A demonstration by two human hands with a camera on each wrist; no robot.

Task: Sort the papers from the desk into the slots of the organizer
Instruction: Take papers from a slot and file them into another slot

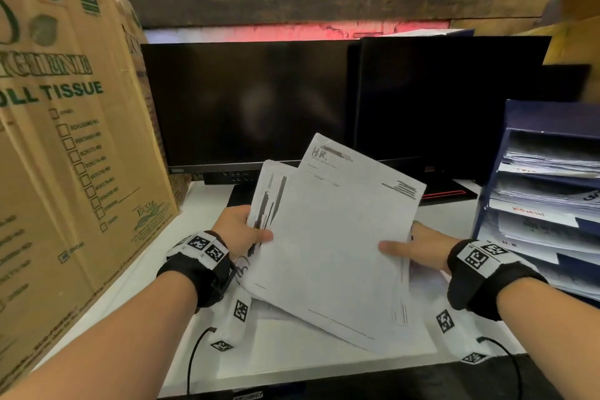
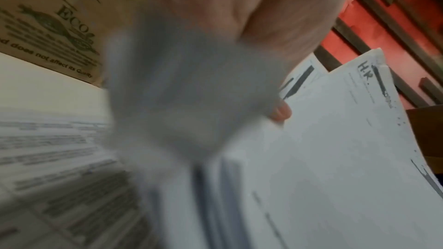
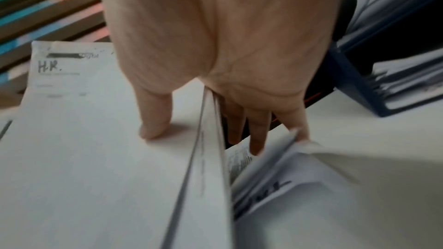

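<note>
From my remote seat, the working corridor is the white desk (image 1: pixel 207 204) strip between a tall cardboard box (image 1: pixel 71 140) on the left and the blue organizer (image 1: pixel 506 172) on the right. The box stands close beside my left hand (image 1: pixel 238 227), closing off that side. Two dark monitors (image 1: pixel 253 104) wall off the back; a low gap shows under their lower edges. My right hand (image 1: pixel 418 250) sits just beside the organizer, whose slots already hold paper (headroom in each cannot be judged). The sheaf of papers (image 1: pixel 331 237) held between both hands spans the middle, and loose sheets cover the desk beneath.
</note>
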